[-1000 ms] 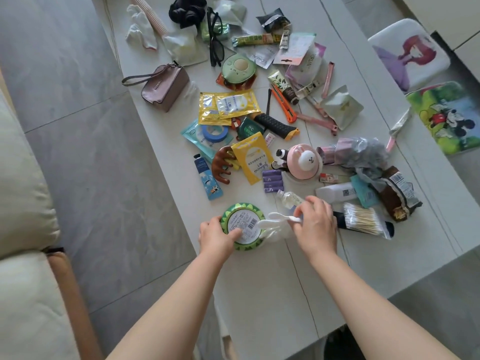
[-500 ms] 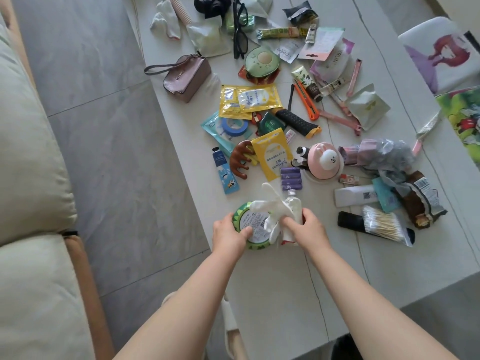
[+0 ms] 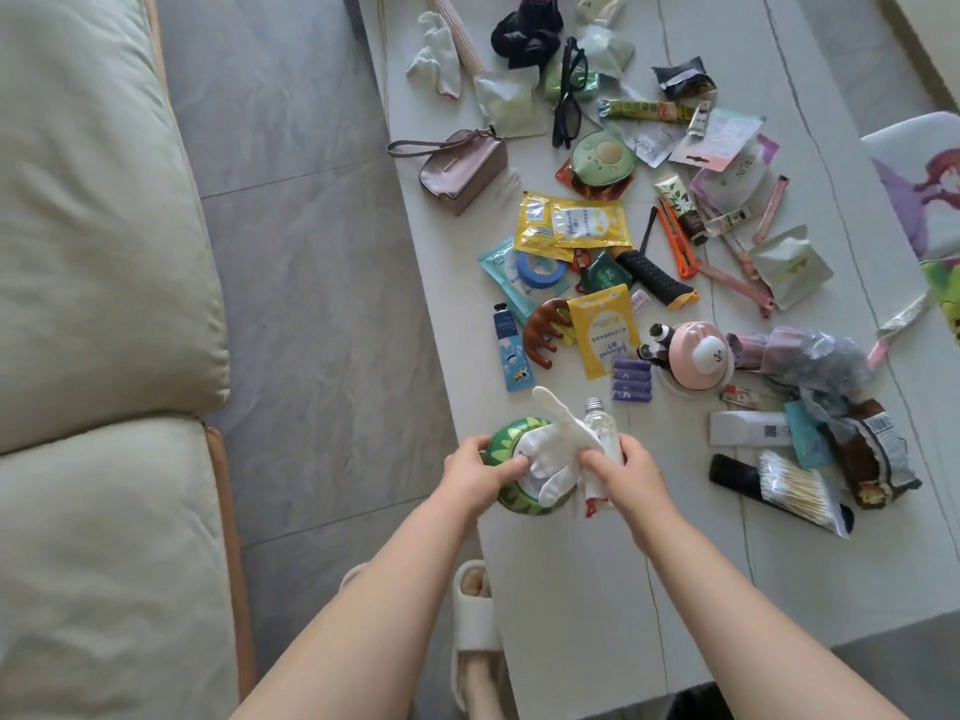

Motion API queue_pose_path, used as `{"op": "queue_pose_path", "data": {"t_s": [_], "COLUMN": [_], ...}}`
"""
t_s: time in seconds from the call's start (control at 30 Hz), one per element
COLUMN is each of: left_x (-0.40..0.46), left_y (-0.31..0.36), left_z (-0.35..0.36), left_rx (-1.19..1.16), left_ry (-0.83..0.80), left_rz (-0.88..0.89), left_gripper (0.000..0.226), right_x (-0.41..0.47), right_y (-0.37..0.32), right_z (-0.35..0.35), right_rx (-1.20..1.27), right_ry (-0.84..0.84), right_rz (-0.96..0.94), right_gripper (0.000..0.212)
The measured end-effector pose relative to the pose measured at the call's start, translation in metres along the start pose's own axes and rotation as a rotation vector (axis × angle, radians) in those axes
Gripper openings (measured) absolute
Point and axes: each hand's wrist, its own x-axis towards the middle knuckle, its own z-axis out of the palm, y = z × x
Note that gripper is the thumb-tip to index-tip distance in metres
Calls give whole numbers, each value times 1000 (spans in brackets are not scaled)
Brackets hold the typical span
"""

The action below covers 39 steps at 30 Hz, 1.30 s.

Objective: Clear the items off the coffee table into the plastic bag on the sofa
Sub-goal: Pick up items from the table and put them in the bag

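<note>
— Two hands, both loaded, at the near edge of the worktop. Which one has what?

— Left hand grips the round green tin by its rim. Right hand is curled round a small clear bottle and pinches the cuff of a white glove. The glove drapes across the tin's face, so the two loads touch.

— How does the bottle lie?

— Long axis runs away from the person, cap at the far end, base hidden in the palm. The glove's fingers fan out to the left and far side.

— And the bag?

— Not in view. Only the sofa shows, and it sits off to the person's left, across a strip of floor. So the carry goes leftward, and the left hand with the tin is the nearer one.

— Anything to watch?

— I'd judge the glove the weak point: it's only pinched and hangs loose. Plenty more is spread over the far worktop, including a purse and a blue tape roll, so this is an early trip.
</note>
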Motion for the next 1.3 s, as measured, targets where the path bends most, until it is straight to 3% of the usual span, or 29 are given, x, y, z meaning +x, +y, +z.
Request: {"op": "queue_pose_path", "data": {"t_s": [0.17,0.3,0.4,0.8,1.0,1.03,1.13,1.3], "left_x": [-40,-76,-104,-214,-247,-249,-247,-229], "left_y": [19,28,25,-49,-94,-100,-122,-157], "left_z": [-47,-102,-149,-343,-429,-442,-475,-508], "left_rx": [-227,-339,-437,-746,-787,-812,-854,-792], "left_ry": [69,178,255,563,715,732,756,828], "left_rz": [38,87,112,134,110,102,46,-47], "left_gripper": [43,50,55,50,40,35,38,47], "right_x": [-31,-65,-90,-213,-275,-284,-307,-332], "right_y": [-48,-87,-114,-180,-190,-190,-184,-166], "right_z": [14,43,74,260,365,384,436,507], "right_rx": [18,70,38,-299,-413,-438,-530,-758], "right_ry": [-90,-150,-206,-525,-659,-669,-651,-651], "right_rz": [-69,-83,-99,-275,-318,-333,-376,-546], "right_gripper": [15,36,39,20,32,35,17,23]}}
